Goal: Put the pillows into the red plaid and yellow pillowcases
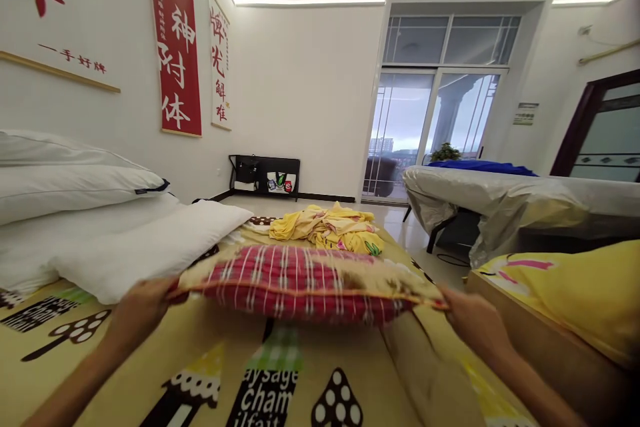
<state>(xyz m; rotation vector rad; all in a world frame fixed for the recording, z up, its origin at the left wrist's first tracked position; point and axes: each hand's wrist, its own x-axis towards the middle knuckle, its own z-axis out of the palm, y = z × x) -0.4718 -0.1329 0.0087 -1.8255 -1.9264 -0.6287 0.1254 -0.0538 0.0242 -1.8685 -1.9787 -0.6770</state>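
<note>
A red plaid pillow [300,280] with beige patches and an orange piped edge is stretched level over the bed. My left hand [145,310] is closed on its left corner. At the opposite corner, my right hand [470,317] grips the fabric. Beneath the pillow lies a yellow-beige bedsheet [210,353] printed with trees, houses and lettering. Just beyond the pillow sits a crumpled heap of yellow patterned cloth [325,223]. Whether the pillow touches the sheet, I cannot tell.
White pillows [145,233] are stacked at the left by the wall. A yellow pillow [575,287] rests on a tan box-like surface at the right. Behind it stands a plastic-covered table [500,190]. A black rack [265,173] with bags is at the far wall, near sliding glass doors [430,120].
</note>
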